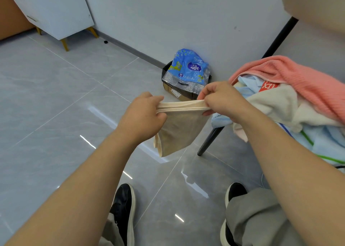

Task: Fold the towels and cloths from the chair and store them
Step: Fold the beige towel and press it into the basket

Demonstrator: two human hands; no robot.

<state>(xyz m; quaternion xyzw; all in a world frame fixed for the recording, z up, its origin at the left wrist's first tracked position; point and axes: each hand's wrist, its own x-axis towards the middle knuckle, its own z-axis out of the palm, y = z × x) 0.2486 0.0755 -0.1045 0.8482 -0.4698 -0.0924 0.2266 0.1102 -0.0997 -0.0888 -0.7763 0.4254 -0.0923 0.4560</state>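
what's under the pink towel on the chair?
Beneath the pink towel lie a light blue cloth, a cream towel and something with a red printed patch. The seat of the chair and anything deeper in the pile are covered.

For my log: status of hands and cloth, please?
Left hand, right hand pinch beige cloth top edge. Towel pile on chair. Nothing blocking.

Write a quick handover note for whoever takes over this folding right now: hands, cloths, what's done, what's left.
Left grip: pinches one top end of the beige cloth.
Right grip: pinches the other end; the cloth hangs doubled above the floor.
Chair: pink towel, white cloth and blue towel heaped unfolded.
Done: beige cloth partly folded.
To do: finish it, fold the heap, store all.
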